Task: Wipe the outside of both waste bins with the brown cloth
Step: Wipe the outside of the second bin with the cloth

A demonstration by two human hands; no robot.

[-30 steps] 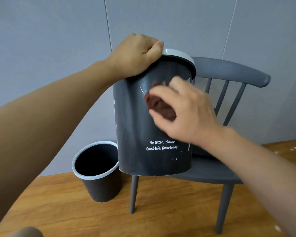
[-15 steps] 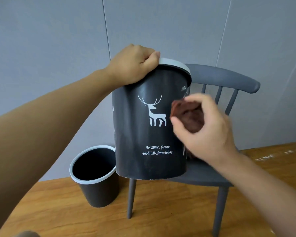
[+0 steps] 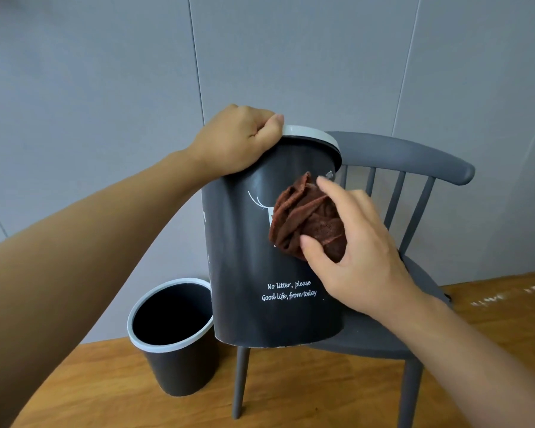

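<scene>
So the left hand [image 3: 240, 140] is curled over the pale rim of the big bin [image 3: 260, 257], fingers hooked inside the top edge and thumb on the outside, gripping it tight. The right hand [image 3: 357, 248] has the brown cloth [image 3: 306, 220] bunched into a wad, thumb under it and fingers wrapped round the far side, pressing it flat against the bin's front wall, right over the white deer print so only an antler shows. That bin looks like smooth matte dark plastic, a tall tapered cylinder with a light grey ring on top and white lettering lower down; it sits on the near left edge of the chair [image 3: 414, 338] seat, bottom overhanging the edge a bit. The cloth is nubbly and creased, all folds. The small bin [image 3: 173, 344], same dark body and pale rim, stands upright and open on the wooden floor [image 3: 105, 396] just left of the chair's front leg, close to the big one but I can't tell whether they touch. The chair is grey, spindle back with a curved top rail, backed up near the grey panelled wall [image 3: 105, 103]. Open floor on the near side and off to the right of the chair.
</scene>
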